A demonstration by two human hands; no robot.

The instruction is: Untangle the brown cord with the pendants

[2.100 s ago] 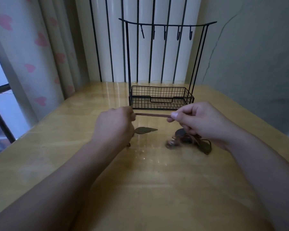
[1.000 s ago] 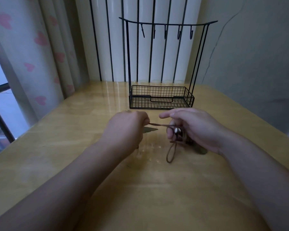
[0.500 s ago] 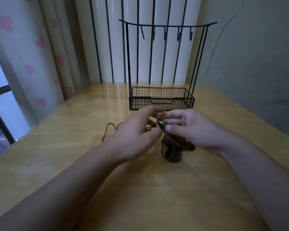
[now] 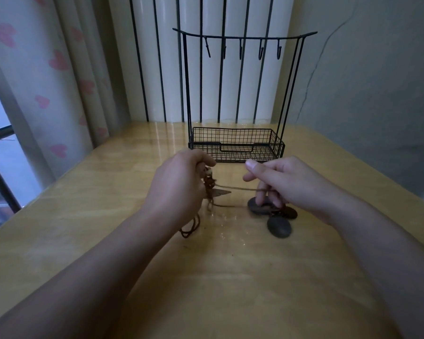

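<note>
Stretching between both hands above the table (image 4: 88, 216), the brown cord (image 4: 242, 188) runs as one taut strand from a knotted cluster at the left hand (image 4: 179, 184) across to the right hand (image 4: 289, 182).

Left hand: fingers curled round the bunched part of the cord, a small pale bead just under the thumb. A leaf-shaped pendant (image 4: 220, 192) pokes out beside the knuckles. Below the hand a loose loop (image 4: 190, 228) of cord trails onto the table.

Right hand: lower fingers curl round the strand; index finger and thumb extended and holding nothing. Fingertips sit over three dark oval pendants (image 4: 278, 226), which lie on the table touching or overlapping one another. How the cord attaches to them is hidden by the fingers.

Progress, as judged: partial. One length is pulled free and straight. The cluster at the left hand looks twisted and the loop below is not laid out, so most of the sorting remains. Blur on the cluster prevents counting crossings.

Container: black wire basket (image 4: 235, 145), the base of a hook rack (image 4: 242, 37), stands behind the hands, well apart from the cord. Nothing visible inside it; no item hangs on the hooks.
</note>
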